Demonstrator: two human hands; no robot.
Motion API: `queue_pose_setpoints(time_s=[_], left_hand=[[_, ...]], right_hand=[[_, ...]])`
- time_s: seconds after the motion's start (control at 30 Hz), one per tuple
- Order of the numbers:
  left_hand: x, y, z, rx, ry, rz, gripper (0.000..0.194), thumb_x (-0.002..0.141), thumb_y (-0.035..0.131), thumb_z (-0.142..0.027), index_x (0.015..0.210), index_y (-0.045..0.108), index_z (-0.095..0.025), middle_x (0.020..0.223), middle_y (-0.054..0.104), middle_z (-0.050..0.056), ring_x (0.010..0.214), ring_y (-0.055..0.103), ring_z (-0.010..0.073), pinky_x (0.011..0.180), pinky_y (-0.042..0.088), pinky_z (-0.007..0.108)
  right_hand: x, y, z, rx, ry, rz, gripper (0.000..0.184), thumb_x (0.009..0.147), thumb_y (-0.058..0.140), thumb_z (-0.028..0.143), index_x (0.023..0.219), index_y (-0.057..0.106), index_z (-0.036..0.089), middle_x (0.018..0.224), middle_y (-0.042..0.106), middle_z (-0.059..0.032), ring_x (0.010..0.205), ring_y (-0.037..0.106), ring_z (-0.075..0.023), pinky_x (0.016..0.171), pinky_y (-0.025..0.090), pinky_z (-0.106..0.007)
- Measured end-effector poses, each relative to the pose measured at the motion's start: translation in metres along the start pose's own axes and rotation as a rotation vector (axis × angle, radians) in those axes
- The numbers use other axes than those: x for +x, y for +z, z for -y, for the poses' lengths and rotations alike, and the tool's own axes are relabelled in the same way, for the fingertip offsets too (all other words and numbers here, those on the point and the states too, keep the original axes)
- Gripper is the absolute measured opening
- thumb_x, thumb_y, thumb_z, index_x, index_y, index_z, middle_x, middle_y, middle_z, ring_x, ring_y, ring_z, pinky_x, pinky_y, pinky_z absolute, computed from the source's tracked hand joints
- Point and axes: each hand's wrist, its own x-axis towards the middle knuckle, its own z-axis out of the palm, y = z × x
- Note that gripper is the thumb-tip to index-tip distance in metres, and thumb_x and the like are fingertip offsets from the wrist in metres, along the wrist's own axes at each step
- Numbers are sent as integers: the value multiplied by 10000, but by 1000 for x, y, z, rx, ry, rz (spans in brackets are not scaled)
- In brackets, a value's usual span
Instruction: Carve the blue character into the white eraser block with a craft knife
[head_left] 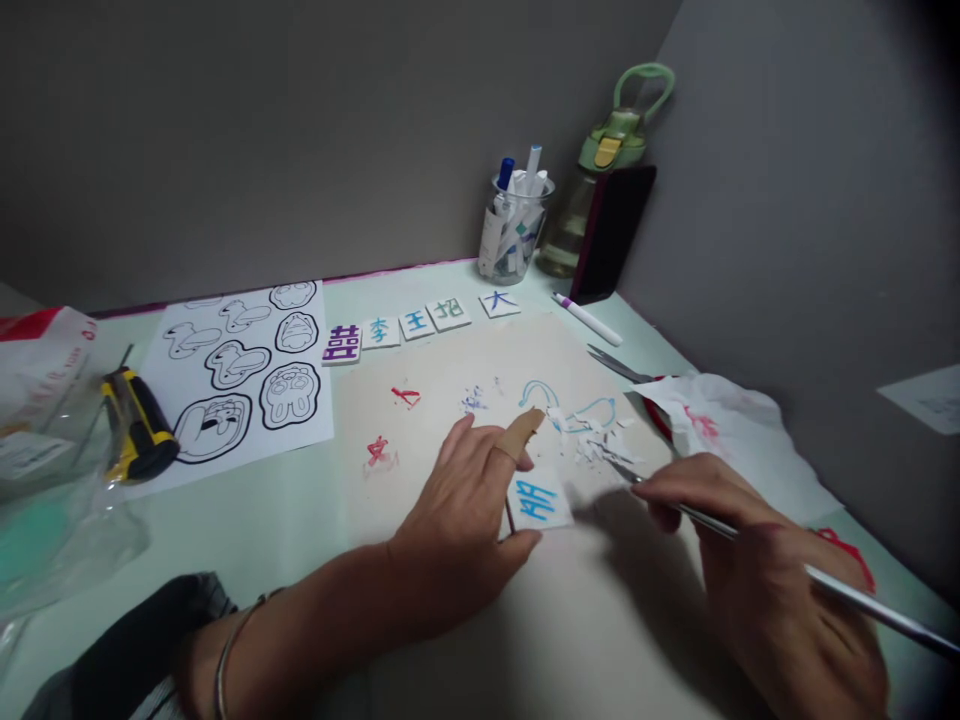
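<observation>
My left hand (465, 510) pinches a small white square tile (538, 500) with a blue character on it, thumb and bandaged forefinger at its left edge, holding it on the beige mat (450, 440). My right hand (757, 590) is closed round a thin metal carving tool (817, 575); its tip points at a heap of white shavings (600, 440) just right of the tile. A row of finished tiles (397, 328) with purple and blue characters lies along the mat's far edge.
A sheet of outline drawings (240, 370) lies at the left beside a yellow-black cutter (135, 425) and plastic bags (45, 440). A cup of pens (516, 225), a green-lidded bottle (600, 180), a marker (589, 320), scissors (622, 365) and stained tissue (720, 420) sit by the right wall.
</observation>
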Motion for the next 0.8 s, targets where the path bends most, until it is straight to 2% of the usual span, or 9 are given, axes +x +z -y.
queue_pose_setpoints(time_s=[0.13, 0.27, 0.37, 0.43, 0.57, 0.7, 0.8], left_hand=[[2, -6, 5, -129, 52, 99, 897, 809, 602, -14, 1566, 173, -232, 1367, 593, 112, 1350, 512, 265, 1268, 174, 601], [6, -16, 11, -145, 44, 201, 918, 818, 746, -126, 1570, 223, -200, 1405, 573, 145, 1432, 421, 330, 1269, 142, 621], [10, -23, 17, -199, 58, 279, 933, 836, 771, -144, 1582, 218, -225, 1399, 586, 128, 1416, 453, 303, 1286, 124, 570], [12, -25, 21, -223, 86, 288, 866, 865, 743, -125, 1572, 256, -235, 1430, 570, 130, 1435, 436, 292, 1281, 172, 530], [12, -24, 26, -228, 127, 279, 772, 883, 726, -106, 1539, 334, -221, 1469, 555, 125, 1480, 372, 271, 1259, 251, 458], [11, -23, 29, -230, 160, 256, 711, 884, 736, -126, 1498, 395, -235, 1537, 499, 114, 1478, 389, 260, 1279, 206, 450], [12, -26, 29, -237, 149, 288, 659, 873, 726, -99, 1455, 448, -231, 1582, 445, 109, 1495, 366, 258, 1292, 155, 455]], right_hand=[[2, 2, 14, -84, 21, 94, 157, 958, 635, 397, 897, 742, 300, 803, 708, -8, 676, 655, -167, 562, 518, -246], [-2, 10, 19, -40, 108, 158, 107, 928, 662, 347, 876, 680, 256, 762, 692, -4, 626, 660, -157, 499, 511, -219], [-5, 15, 17, -44, 103, 237, 68, 937, 646, 308, 890, 647, 259, 800, 704, -2, 693, 689, -164, 499, 502, -209], [-6, 18, 17, -75, 71, 272, 59, 946, 629, 280, 888, 628, 265, 816, 710, 5, 721, 695, -160, 523, 508, -205], [-4, 22, 19, -145, 10, 284, 61, 953, 610, 267, 892, 607, 264, 802, 709, 13, 658, 669, -140, 504, 490, -201], [-3, 23, 18, -169, -26, 291, 74, 963, 604, 270, 892, 615, 251, 782, 716, 2, 648, 679, -145, 478, 475, -205], [-2, 23, 16, -158, -49, 295, 93, 969, 595, 259, 879, 613, 252, 734, 694, 17, 607, 659, -132, 484, 480, -200]])
